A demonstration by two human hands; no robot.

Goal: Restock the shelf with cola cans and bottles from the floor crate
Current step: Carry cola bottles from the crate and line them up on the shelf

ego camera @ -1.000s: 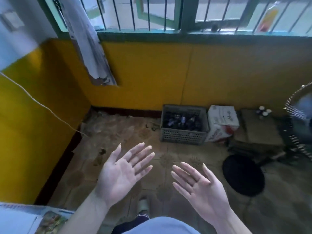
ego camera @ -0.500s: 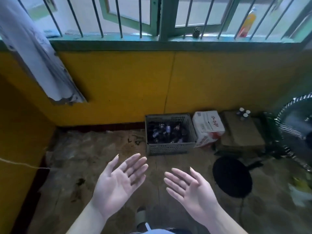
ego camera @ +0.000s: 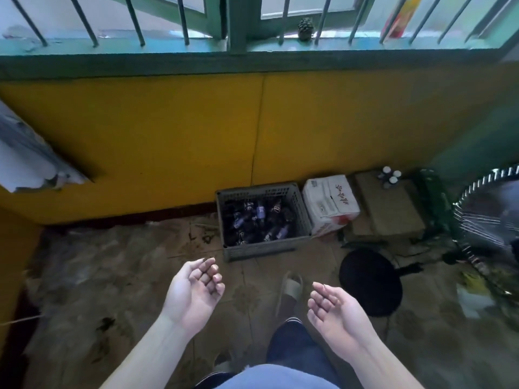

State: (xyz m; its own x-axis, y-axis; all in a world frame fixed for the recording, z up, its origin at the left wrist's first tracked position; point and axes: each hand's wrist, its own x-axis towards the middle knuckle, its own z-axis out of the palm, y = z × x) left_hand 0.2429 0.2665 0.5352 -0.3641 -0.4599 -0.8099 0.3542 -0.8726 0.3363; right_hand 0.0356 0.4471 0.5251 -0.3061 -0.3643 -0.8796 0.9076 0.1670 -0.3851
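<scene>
— How far along?
— Barely begun, I'd judge. The crate [ego camera: 261,249] sits on the floor against the wall with the bottles [ego camera: 259,213] lying inside it. No shelf is in view.
— And the hands?
— The left hand [ego camera: 193,293] and right hand [ego camera: 334,310] hover palm-up, fingers loosely curled, holding nothing, short of the crate. All the carrying is left.

crate [ego camera: 264,249] open-topped on floor, white carton [ego camera: 330,204] touching its right side, bare floor [ego camera: 247,279] between hands and crate

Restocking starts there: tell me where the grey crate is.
Head view: the grey crate sits on the floor against the yellow wall, mid-frame, with a white carton at its right.
</scene>
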